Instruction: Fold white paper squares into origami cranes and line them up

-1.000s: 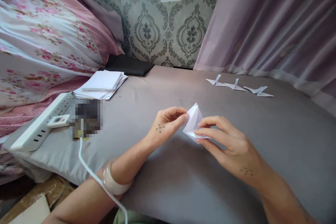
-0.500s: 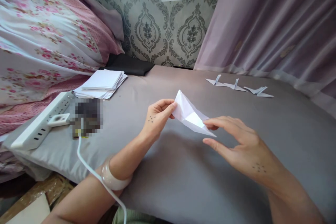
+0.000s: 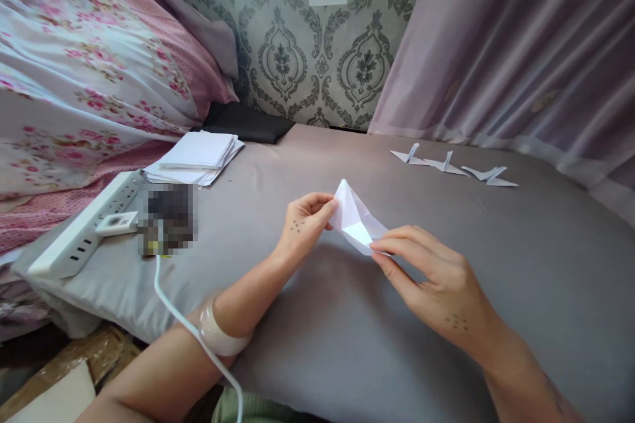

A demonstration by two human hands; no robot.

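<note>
A partly folded sheet of white paper (image 3: 354,215) is held above the grey-covered surface, its pointed tip turned up and away from me. My left hand (image 3: 308,221) pinches its left edge between thumb and fingers. At the lower right corner my right hand (image 3: 426,268) grips the paper between thumb and fingertips. Fold lines and a bright flat facet show on the side facing me. Farther back on the right stand three folded paper figures (image 3: 448,163) in a row, each with an upright part.
A stack of white paper (image 3: 196,151) lies at the back left, near a black folded item (image 3: 248,123). Closer in are a white power strip (image 3: 84,228) with a plugged-in adapter and a white cable (image 3: 173,314) crossing my left forearm. Curtains hang on both sides.
The folded paper was opened out wider and turned. My right hand loosened at its right corner, moved away a little, then came back and closed on it. My left hand kept its pinch.
</note>
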